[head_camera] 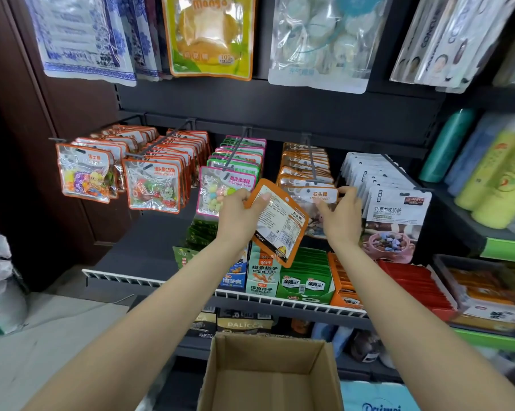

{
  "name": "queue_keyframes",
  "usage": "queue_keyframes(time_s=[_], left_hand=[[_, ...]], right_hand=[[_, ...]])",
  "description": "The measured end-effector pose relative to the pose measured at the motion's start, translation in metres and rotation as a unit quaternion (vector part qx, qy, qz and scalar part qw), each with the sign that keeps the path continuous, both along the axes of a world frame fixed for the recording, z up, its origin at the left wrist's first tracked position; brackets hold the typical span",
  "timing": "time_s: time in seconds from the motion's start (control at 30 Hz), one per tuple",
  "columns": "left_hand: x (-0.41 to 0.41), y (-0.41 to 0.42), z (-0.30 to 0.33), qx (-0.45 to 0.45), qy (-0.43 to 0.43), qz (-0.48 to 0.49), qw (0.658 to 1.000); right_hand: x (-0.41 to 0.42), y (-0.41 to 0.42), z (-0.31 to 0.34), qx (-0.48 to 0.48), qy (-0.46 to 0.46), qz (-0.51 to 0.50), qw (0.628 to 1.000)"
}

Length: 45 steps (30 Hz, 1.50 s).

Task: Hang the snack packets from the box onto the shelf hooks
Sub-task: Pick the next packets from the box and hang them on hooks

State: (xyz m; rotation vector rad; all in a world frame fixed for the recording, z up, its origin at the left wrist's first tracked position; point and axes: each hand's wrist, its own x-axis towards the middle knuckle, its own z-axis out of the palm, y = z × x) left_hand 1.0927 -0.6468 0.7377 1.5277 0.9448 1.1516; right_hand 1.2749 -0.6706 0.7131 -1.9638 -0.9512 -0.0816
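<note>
Head view, snack packet point(275, 221) in left hand point(239, 214) fingers

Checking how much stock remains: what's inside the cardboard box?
The cardboard box is open, and only its bare inner walls and part of the floor show, with no packets. The near part of its floor is cut off by the frame.

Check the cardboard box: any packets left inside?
Apparently empty: the cardboard box stands open, showing only bare cardboard inside; its near bottom is cut off, so not fully certain.
</note>
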Motion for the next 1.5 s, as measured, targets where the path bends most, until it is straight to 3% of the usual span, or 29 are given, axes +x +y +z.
queue_keyframes(time_s=[0.2, 0.3, 0.4, 0.47, 0.57, 0.6, 0.67, 0.73, 0.8, 0.87, 0.93, 1.07, 1.2, 1.5], left_hand=[[0.0, -0.006, 0.0, 0.118, 0.066, 0.044, 0.99], [0.0, -0.019, 0.002, 0.215, 0.116, 0.049, 0.969], [0.009, -0.032, -0.002, 0.322, 0.229, 0.018, 0.918], [0.015, -0.042, -0.007, 0.384, 0.286, 0.005, 0.878], [0.021, -0.05, -0.017, 0.458, 0.323, -0.044, 0.827], [0.02, -0.051, -0.018, 0.449, 0.321, -0.077, 0.83], [0.014, -0.049, -0.015, 0.362, 0.279, -0.154, 0.876], [0.01, -0.039, -0.014, 0.278, 0.209, -0.15, 0.925], [0.007, -0.027, -0.01, 0.22, 0.201, -0.142, 0.944], [0.009, -0.019, -0.007, 0.151, 0.206, -0.207, 0.944], [0.014, -0.014, -0.009, 0.147, 0.198, -0.223, 0.943], [0.026, -0.002, -0.021, 0.118, 0.121, -0.113, 0.979], [0.041, 0.008, -0.027, 0.118, 0.121, -0.088, 0.982], [0.055, 0.021, -0.035, 0.138, 0.146, -0.074, 0.977]], right_hand=[[-0.015, -0.014, 0.006, 0.059, -0.021, 0.003, 0.998], [-0.029, -0.034, 0.012, 0.067, 0.038, 0.097, 0.992], [-0.039, -0.052, 0.027, 0.04, 0.252, 0.223, 0.941], [-0.038, -0.056, 0.033, 0.018, 0.298, 0.256, 0.919], [-0.027, -0.061, 0.037, -0.011, 0.288, 0.249, 0.925], [-0.023, -0.062, 0.037, -0.015, 0.277, 0.245, 0.929], [-0.012, -0.066, 0.04, -0.011, 0.261, 0.232, 0.937], [-0.002, -0.067, 0.044, -0.005, 0.239, 0.236, 0.942], [0.002, -0.065, 0.047, -0.017, 0.221, 0.263, 0.939], [0.001, -0.06, 0.047, -0.015, 0.224, 0.284, 0.932], [-0.003, -0.055, 0.042, 0.028, 0.24, 0.272, 0.932], [-0.005, -0.046, 0.02, 0.056, 0.13, 0.217, 0.966], [-0.003, -0.038, 0.004, 0.032, 0.021, 0.198, 0.979], [0.003, -0.023, -0.007, 0.015, -0.009, 0.16, 0.987]])
